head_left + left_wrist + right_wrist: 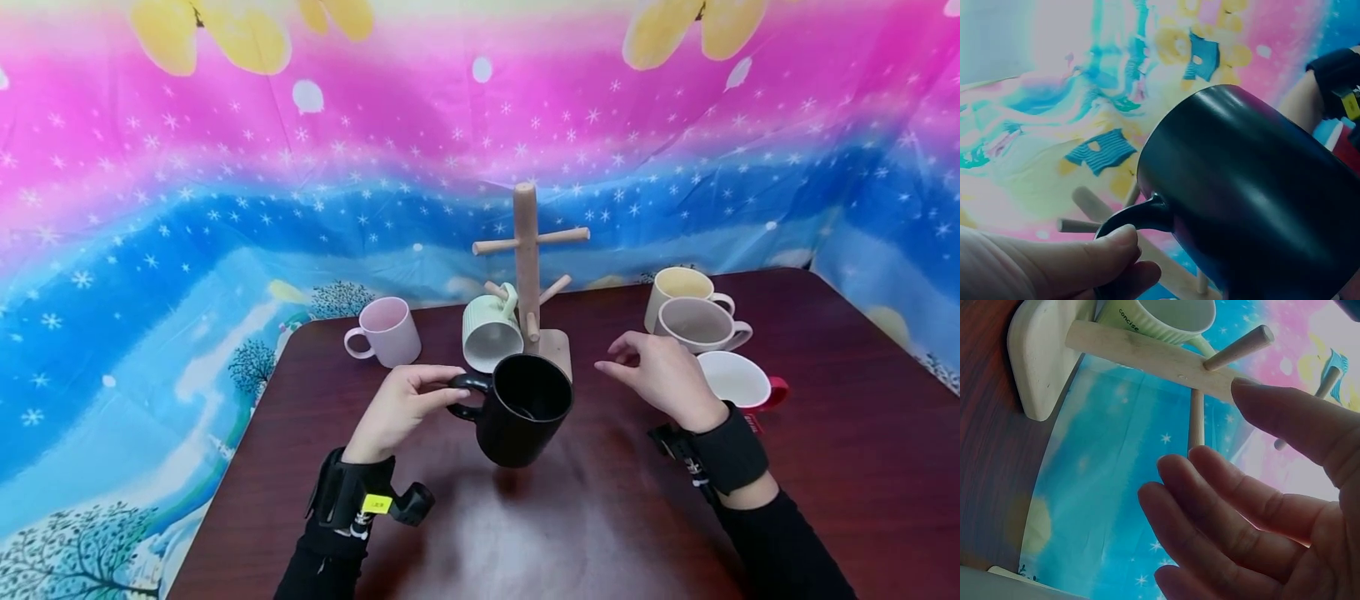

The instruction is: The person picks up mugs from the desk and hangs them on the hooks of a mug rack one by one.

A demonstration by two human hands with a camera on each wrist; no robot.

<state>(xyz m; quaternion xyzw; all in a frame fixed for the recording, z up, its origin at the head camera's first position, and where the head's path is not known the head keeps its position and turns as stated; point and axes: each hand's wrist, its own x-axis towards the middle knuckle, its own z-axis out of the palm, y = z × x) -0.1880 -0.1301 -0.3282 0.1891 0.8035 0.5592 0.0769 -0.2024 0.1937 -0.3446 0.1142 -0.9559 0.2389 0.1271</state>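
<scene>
A glossy black mug (521, 421) hangs in the air over the table, tilted a little, its mouth up. My left hand (405, 408) pinches its handle between thumb and fingers; the left wrist view shows the thumb on the handle (1141, 217). Right behind the mug stands a wooden mug tree (527, 250) with several pegs. A pale green ribbed mug (483, 333) hangs sideways by its handle on a low peg. To the right of the tree my right hand (663, 375) hovers with loosely bent fingers and nothing in them, as the right wrist view (1241, 519) also shows.
A pink mug (390, 333) stands at the back left of the dark wooden table (600, 533). On the right, in a row, stand a yellow mug (660, 292), a grey-beige mug (697, 325) and a white mug with a red handle (735, 379). A printed cloth (420, 167) hangs behind.
</scene>
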